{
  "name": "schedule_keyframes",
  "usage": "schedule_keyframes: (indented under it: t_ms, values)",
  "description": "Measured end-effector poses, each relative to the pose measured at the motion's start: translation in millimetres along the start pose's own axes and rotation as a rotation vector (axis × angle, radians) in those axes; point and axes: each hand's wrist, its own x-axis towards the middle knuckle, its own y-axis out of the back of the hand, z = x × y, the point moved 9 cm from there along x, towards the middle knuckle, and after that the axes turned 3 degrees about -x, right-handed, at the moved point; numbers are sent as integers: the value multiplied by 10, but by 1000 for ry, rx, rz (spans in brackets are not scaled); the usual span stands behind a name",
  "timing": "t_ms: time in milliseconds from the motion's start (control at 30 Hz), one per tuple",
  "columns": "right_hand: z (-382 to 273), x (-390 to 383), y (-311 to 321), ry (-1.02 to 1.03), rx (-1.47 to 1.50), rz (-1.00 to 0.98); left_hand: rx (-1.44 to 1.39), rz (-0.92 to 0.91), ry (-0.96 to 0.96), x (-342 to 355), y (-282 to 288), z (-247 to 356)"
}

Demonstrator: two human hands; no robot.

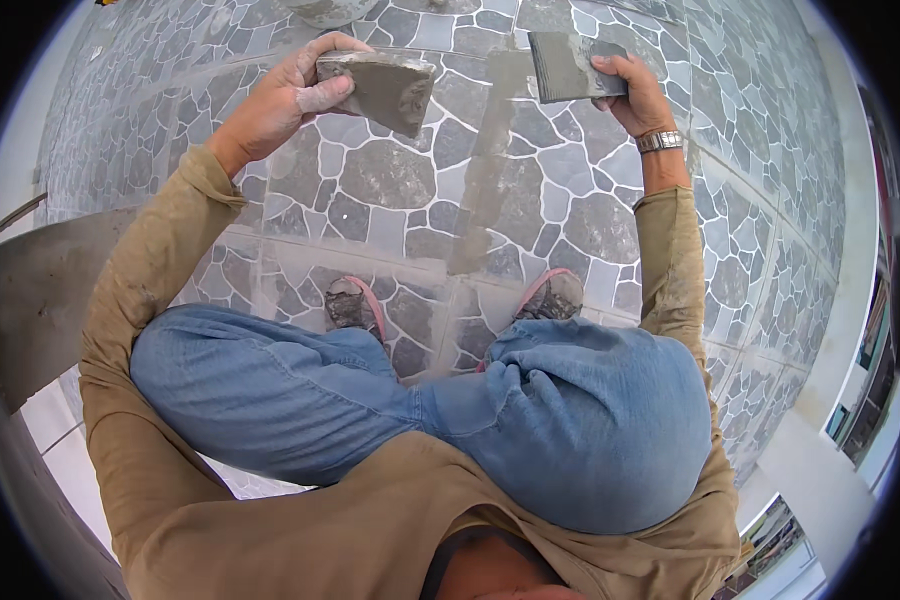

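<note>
My left hand (295,88) is closed on the edge of a thin, roughly four-sided plate (378,88), its thumb on top. Wet grey paste coats the plate. On the right, my right hand (632,92) grips a dark, flat rectangular spreader (580,68) with fine ridges along one side and grey paste on its face. Both tools are held apart from each other above the stone-patterned tile floor (380,172). A smeared grey paste band (485,165) runs down a tile joint between them. Grey residue covers my left fingers.
A round pale bucket (328,10) stands at the far edge of view. My shoes (552,296) are on the tiles near the paste band. A flat grey panel (45,290) stands close to my left elbow. At right, a pale ledge (838,330) borders the floor.
</note>
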Motion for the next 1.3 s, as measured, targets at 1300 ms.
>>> schedule_keyframes:
  t_ms: [1300]
  values:
    - [1126,-699,-1458,568,-1527,-117,-356,432,170,-429,711,-841]
